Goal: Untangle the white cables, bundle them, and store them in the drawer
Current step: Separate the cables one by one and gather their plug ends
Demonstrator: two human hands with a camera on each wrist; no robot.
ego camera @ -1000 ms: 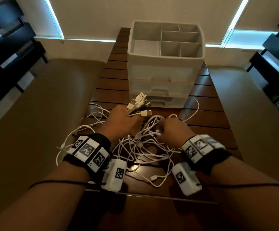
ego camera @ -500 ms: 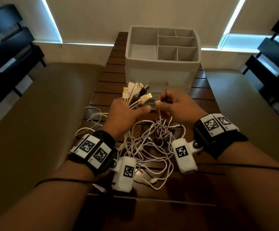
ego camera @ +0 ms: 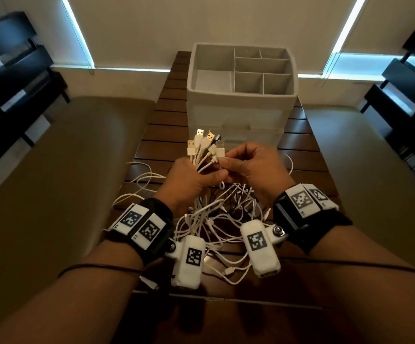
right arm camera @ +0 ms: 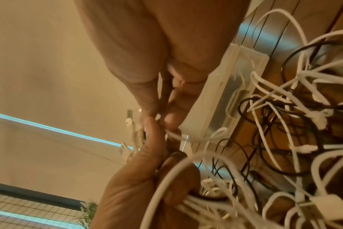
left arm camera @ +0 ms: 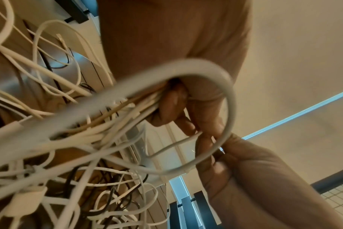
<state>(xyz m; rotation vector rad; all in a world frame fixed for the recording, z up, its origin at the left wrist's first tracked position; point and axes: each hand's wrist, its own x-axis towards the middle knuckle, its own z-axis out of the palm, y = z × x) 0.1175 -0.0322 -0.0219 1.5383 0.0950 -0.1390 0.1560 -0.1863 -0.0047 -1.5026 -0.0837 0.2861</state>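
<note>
A tangle of white cables (ego camera: 216, 219) lies on the slatted wooden table (ego camera: 300, 155), with a few thin black cables mixed in. My left hand (ego camera: 191, 177) is raised above it and grips a bunch of cable ends, whose USB plugs (ego camera: 202, 144) fan upward. My right hand (ego camera: 248, 165) pinches one white plug end (ego camera: 220, 152) right beside that bunch. In the left wrist view the gripped white cables (left arm camera: 127, 117) run into my curled left fingers (left arm camera: 166, 108). In the right wrist view my right fingertips (right arm camera: 168, 117) pinch a thin white cable. The white drawer unit (ego camera: 238, 115) stands behind the hands.
The drawer unit's top tray (ego camera: 241, 70) has several open compartments; its drawer fronts (ego camera: 236, 142) appear pushed in. A cable end (ego camera: 149, 281) hangs over the table's near edge. Beige cushions (ego camera: 52, 170) flank the table, and dark shelving (ego camera: 7, 70) stands at both sides.
Both hands rose from the tangle. The right hand left the pile, came up beside the left hand's bunch of plugs, and now pinches one plug end against that bunch.
</note>
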